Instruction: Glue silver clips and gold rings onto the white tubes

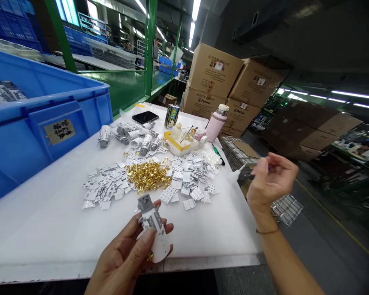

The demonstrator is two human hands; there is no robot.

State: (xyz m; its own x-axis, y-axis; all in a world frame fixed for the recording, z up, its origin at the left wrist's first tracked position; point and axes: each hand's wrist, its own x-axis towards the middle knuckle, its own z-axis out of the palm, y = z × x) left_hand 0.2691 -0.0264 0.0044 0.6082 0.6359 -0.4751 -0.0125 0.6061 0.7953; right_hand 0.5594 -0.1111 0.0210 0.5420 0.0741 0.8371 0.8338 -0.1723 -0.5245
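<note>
My left hand (132, 246) is closed around a white and grey cylindrical plastic part (155, 231) near the table's front edge. The part is tilted, its square grey end pointing away from me. A bit of gold metal shows at its lower end. Over the table's right edge my right hand (272, 180) is raised, fingers curled in and thumb pressed to them; a tiny bluish spot shows there, too small to name. Beside it a white squeeze bottle (233, 176) with a thin nozzle lies at the edge. Gold rings (149, 175) are heaped mid-table between small white plates (107, 184) and more white plates (187, 180).
A large blue crate (46, 119) stands at the left. Further back are more cylindrical parts (146, 143), a phone (145, 117), a drink carton (171, 116), a yellow-edged tray (180, 149) and a pink bottle (217, 123). Cardboard boxes (212, 78) are stacked behind.
</note>
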